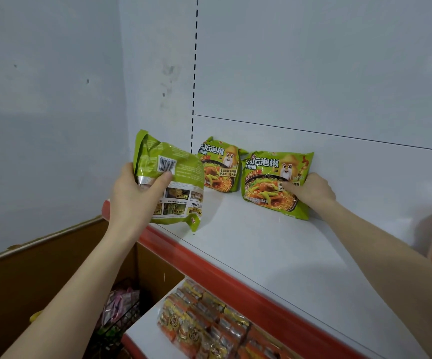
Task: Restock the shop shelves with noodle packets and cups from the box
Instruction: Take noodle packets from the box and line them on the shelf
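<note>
Hanging over the shelf's (274, 255) front-left corner, long axis near upright, barcode side out, the held packet (173, 177) is gripped by the left hand (134, 198), nearer than and left of two stood against the back panel: the right packet (269, 187) is pinched by the right hand (310, 190), the left packet (220, 167) untouched.
</note>
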